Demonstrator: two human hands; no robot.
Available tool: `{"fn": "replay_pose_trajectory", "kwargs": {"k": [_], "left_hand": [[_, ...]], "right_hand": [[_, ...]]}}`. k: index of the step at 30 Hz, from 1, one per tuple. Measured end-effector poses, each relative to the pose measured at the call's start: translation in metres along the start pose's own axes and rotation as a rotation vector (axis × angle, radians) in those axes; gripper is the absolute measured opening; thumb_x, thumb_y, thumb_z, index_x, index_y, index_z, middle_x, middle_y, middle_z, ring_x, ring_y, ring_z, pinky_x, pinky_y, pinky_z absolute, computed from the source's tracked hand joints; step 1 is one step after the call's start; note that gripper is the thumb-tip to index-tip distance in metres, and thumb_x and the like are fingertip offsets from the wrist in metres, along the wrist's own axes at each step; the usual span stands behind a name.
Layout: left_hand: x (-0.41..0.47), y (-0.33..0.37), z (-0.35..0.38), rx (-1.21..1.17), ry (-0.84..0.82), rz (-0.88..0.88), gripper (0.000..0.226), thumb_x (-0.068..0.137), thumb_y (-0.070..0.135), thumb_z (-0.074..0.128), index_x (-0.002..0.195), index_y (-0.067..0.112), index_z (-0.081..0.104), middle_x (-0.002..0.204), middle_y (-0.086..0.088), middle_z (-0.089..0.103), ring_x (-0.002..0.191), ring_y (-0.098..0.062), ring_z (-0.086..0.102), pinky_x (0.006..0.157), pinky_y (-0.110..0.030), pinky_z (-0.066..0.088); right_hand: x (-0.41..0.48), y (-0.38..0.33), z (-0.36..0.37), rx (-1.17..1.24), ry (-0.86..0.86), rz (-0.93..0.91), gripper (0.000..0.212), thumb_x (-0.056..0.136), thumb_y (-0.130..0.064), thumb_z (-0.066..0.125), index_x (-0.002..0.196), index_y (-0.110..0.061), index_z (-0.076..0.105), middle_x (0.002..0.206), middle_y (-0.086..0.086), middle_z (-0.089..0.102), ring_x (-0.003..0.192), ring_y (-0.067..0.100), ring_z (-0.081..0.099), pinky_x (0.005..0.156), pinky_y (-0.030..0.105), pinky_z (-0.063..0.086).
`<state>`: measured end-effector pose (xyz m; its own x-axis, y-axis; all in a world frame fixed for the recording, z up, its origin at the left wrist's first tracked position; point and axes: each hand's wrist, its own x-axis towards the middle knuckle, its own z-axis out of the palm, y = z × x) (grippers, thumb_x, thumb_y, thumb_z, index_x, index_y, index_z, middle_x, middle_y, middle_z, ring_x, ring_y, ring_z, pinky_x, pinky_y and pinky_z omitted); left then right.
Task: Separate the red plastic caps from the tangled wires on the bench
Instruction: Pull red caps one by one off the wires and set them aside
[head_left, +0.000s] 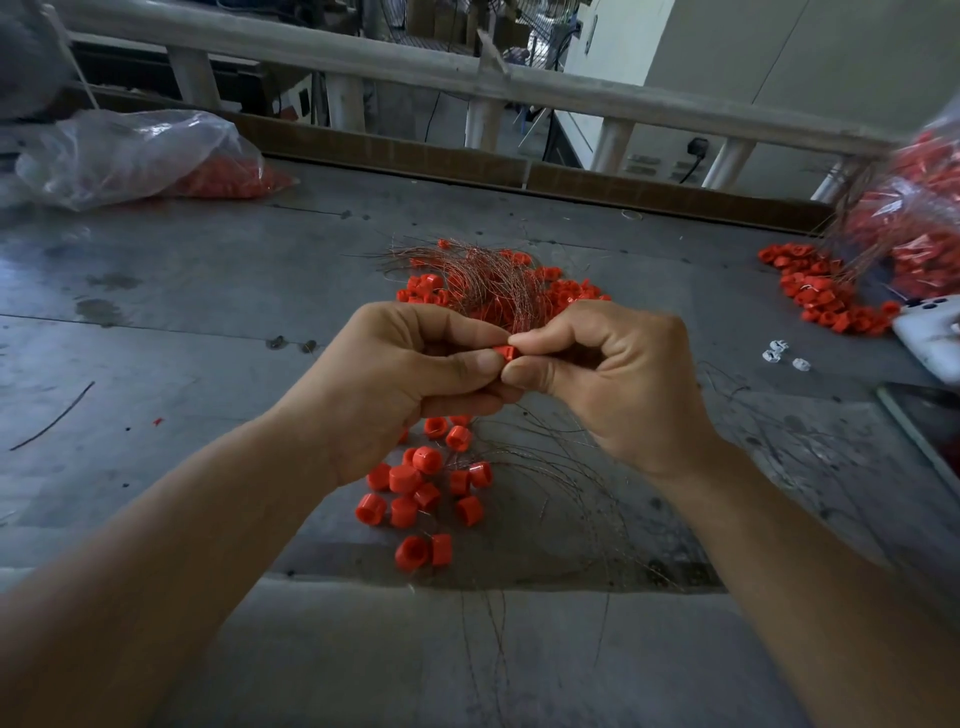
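The grey, scuffed metal surface (182, 312) stretches out under my arms. 2 clear plastic bags rest on it: the left bag (130, 156) at the far left with red caps inside, and the fuller right bag (914, 234) at the far right, stuffed with red pieces and wires. A spill of red caps (826, 296) lies just beside the right bag.

In the middle, beyond my hands, sits the tangle of thin coppery wires (483, 275), with red plastic caps caught around its edges. My left hand (395, 384) and my right hand (618, 384) meet in front of that tangle, raised above the surface, their lower fingers curled in.

Beneath them loose thin wires (545, 467) lie in wide loops, and a cluster of loose red plastic caps (415, 488) sits near my left wrist.

Between my hands is 1 small red plastic cap (505, 353). Each hand pinches it between thumb and forefinger tip, the left from the left side, the right from the right.
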<state>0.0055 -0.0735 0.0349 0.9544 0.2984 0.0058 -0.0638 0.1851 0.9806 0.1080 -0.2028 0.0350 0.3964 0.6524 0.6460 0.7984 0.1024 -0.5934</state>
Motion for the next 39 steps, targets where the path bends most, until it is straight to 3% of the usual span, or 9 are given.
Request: {"fn": "replay_pose_trajectory", "kwargs": {"k": [8,12,15,18,20,23,26,33,39], "left_hand": [[0.001,0.002,-0.003,0.028,-0.094,0.016,0.016,0.057,0.010,0.064,0.070,0.012,0.074,0.068,-0.008,0.071,0.065,-0.016,0.070,0.056,-0.019,0.055],[0.001,0.002,-0.005,0.015,-0.142,-0.005,0.035,0.056,0.011,0.067,0.090,0.007,0.066,0.072,-0.011,0.071,0.067,-0.019,0.070,0.058,-0.022,0.056],[0.001,0.002,-0.004,0.011,-0.166,-0.022,0.043,0.060,0.009,0.065,0.102,0.007,0.059,0.071,-0.012,0.070,0.066,-0.019,0.070,0.057,-0.021,0.055],[-0.001,0.003,-0.001,-0.005,-0.178,0.010,0.047,0.066,0.015,0.068,0.111,0.010,0.055,0.075,-0.013,0.071,0.070,-0.022,0.070,0.058,-0.021,0.055],[-0.003,0.002,0.003,0.120,-0.158,0.093,0.060,0.063,0.027,0.073,0.117,0.019,0.050,0.080,-0.011,0.072,0.075,-0.022,0.071,0.062,-0.021,0.054],[-0.007,0.000,0.009,0.350,-0.101,0.239,0.067,0.054,0.039,0.069,0.117,0.035,0.045,0.081,-0.001,0.072,0.073,-0.015,0.070,0.066,-0.019,0.053],[-0.009,-0.001,0.012,0.354,-0.113,0.288,0.064,0.061,0.034,0.066,0.120,0.039,0.041,0.077,0.000,0.072,0.070,-0.014,0.069,0.066,-0.020,0.053],[-0.011,-0.001,0.014,0.319,-0.115,0.306,0.063,0.066,0.025,0.063,0.123,0.035,0.039,0.075,-0.004,0.071,0.069,-0.017,0.069,0.064,-0.022,0.054],[-0.006,0.002,0.009,0.153,-0.117,0.155,0.063,0.061,0.027,0.066,0.121,0.021,0.047,0.074,-0.009,0.072,0.070,-0.021,0.070,0.059,-0.021,0.053]], "right_hand": [[0.002,-0.001,-0.005,0.191,-0.120,0.147,0.020,0.062,-0.024,0.071,0.080,-0.022,0.064,0.074,-0.010,0.064,0.068,0.003,0.064,0.064,0.015,0.051],[0.005,-0.001,-0.009,0.106,-0.276,0.142,0.029,0.065,-0.033,0.065,0.094,-0.037,0.059,0.081,-0.010,0.058,0.078,0.003,0.059,0.071,0.016,0.049],[0.006,-0.002,-0.012,0.059,-0.383,0.108,0.018,0.072,-0.034,0.062,0.088,-0.038,0.059,0.083,-0.014,0.053,0.079,-0.003,0.054,0.068,0.012,0.043],[0.005,-0.001,-0.011,-0.014,-0.338,0.059,0.011,0.076,-0.024,0.065,0.087,-0.027,0.062,0.080,-0.016,0.050,0.075,-0.006,0.049,0.067,0.008,0.038],[0.004,0.000,-0.009,-0.064,-0.299,0.045,0.008,0.078,-0.016,0.065,0.086,-0.014,0.065,0.079,-0.016,0.049,0.073,-0.005,0.048,0.068,0.007,0.037],[0.002,0.001,-0.007,-0.087,-0.282,0.044,0.005,0.079,-0.010,0.064,0.083,-0.007,0.063,0.080,-0.012,0.050,0.073,0.001,0.050,0.067,0.013,0.041],[0.001,-0.003,-0.005,-0.093,-0.257,0.019,0.002,0.078,-0.009,0.062,0.080,-0.009,0.062,0.079,-0.012,0.049,0.071,0.005,0.052,0.064,0.018,0.045],[0.001,-0.005,-0.004,-0.062,-0.223,0.025,0.015,0.076,-0.006,0.061,0.077,-0.020,0.055,0.078,-0.013,0.050,0.069,0.001,0.051,0.063,0.014,0.043],[0.001,-0.003,-0.003,-0.003,-0.229,0.093,0.010,0.073,-0.025,0.067,0.078,-0.022,0.059,0.075,-0.009,0.053,0.069,0.001,0.050,0.063,0.012,0.042]]}}
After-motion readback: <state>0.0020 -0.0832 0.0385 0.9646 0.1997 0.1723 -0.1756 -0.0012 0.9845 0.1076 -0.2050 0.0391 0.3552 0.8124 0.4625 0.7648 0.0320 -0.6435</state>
